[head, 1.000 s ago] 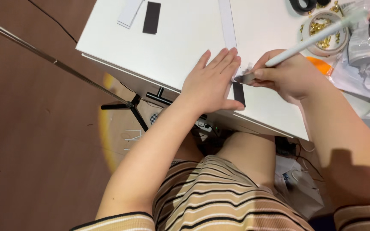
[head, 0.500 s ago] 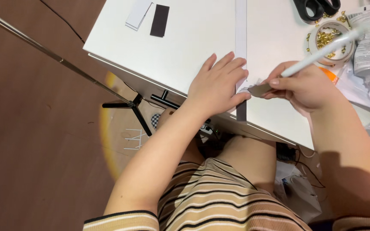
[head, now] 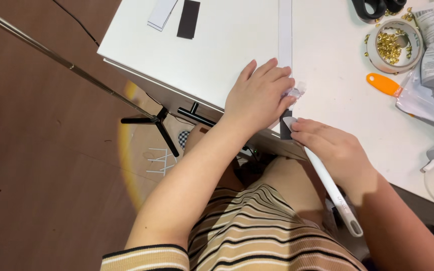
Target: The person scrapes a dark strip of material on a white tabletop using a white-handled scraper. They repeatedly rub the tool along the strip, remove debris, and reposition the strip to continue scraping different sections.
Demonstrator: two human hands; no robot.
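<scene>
Head view: left hand (head: 259,95) flat, fingers spread, pressing white strip (head: 285,35) near table (head: 217,55) edge, frame centre. Right hand (head: 332,148) grips white tool (head: 330,188); earlier handle pointed to upper right, now swung toward lower right, tip at small black piece (head: 286,125) on strip's near end.
</scene>
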